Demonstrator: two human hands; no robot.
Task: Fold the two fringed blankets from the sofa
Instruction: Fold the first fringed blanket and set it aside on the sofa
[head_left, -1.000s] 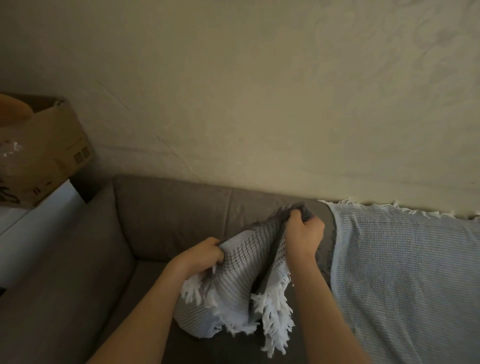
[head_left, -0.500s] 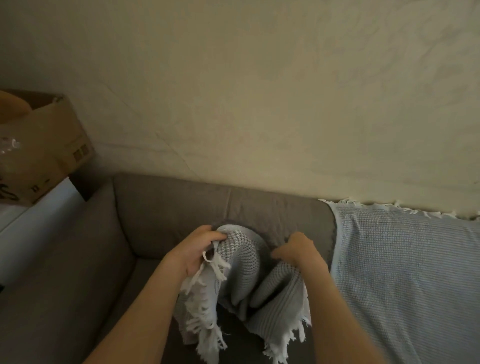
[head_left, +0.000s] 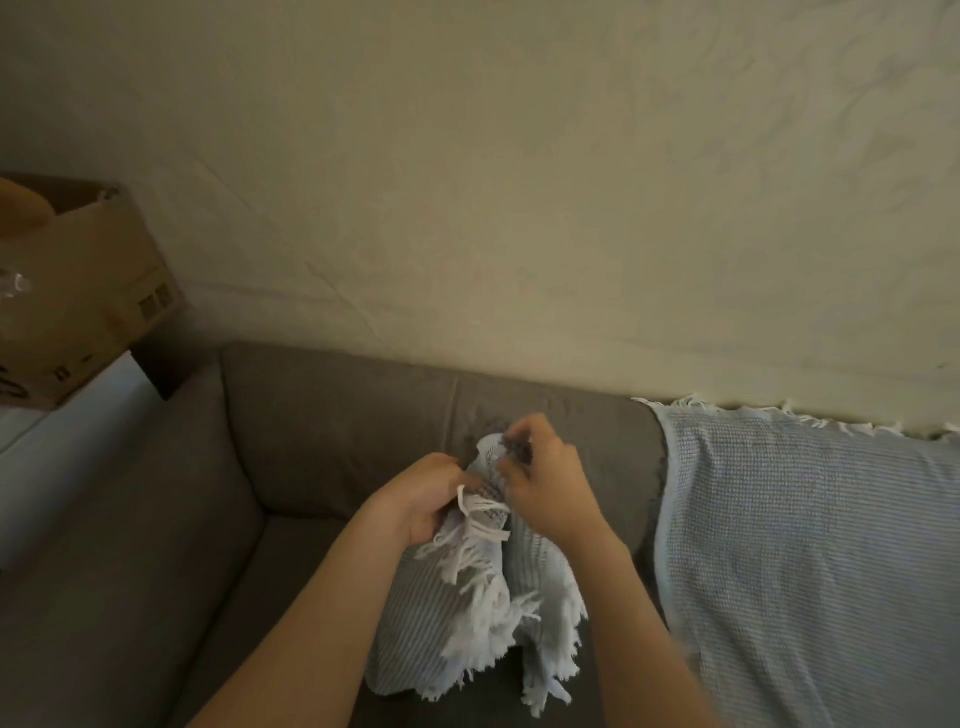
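- Here we go: the bunched pale blue-grey waffle-weave blanket with white fringe (head_left: 452, 613) is held up over the seat, in the left half of the grey-brown fabric sofa (head_left: 311, 441). A lot of it is lost to us. Its gathered top disappears between the two hands, and the folds bury whatever lies inside the bundle.
- The left hand (head_left: 415, 501) grips the bunch from the left, fingers curled into the cloth just above a knot of fringe. The fingertips are sunk in the fabric, out of our sight.
- The right hand (head_left: 545, 483) closes on the very top of the bunch, fingers curled and pinching a darker ridge of weave. We cannot make out its thumb.
- Both forearms run off the bottom edge.
- The bundle's long axis runs from the sofa back towards us. The gathered end points up at the backrest, the fringed ends trail down towards the seat. We cannot tell whether the lowest fringe touches the cushion.
- To the right, well apart from the bundle, the light blue waffle-weave blanket (head_left: 805, 545) is draped flat over the backrest, with fringe along its top edge by the cream wall (head_left: 519, 182). The right and bottom edges cut it off, so we cannot judge its full length.
- Far left, a brown cardboard box (head_left: 88, 291) is cut by the edge. Something shiny beside it is too blurred to name.
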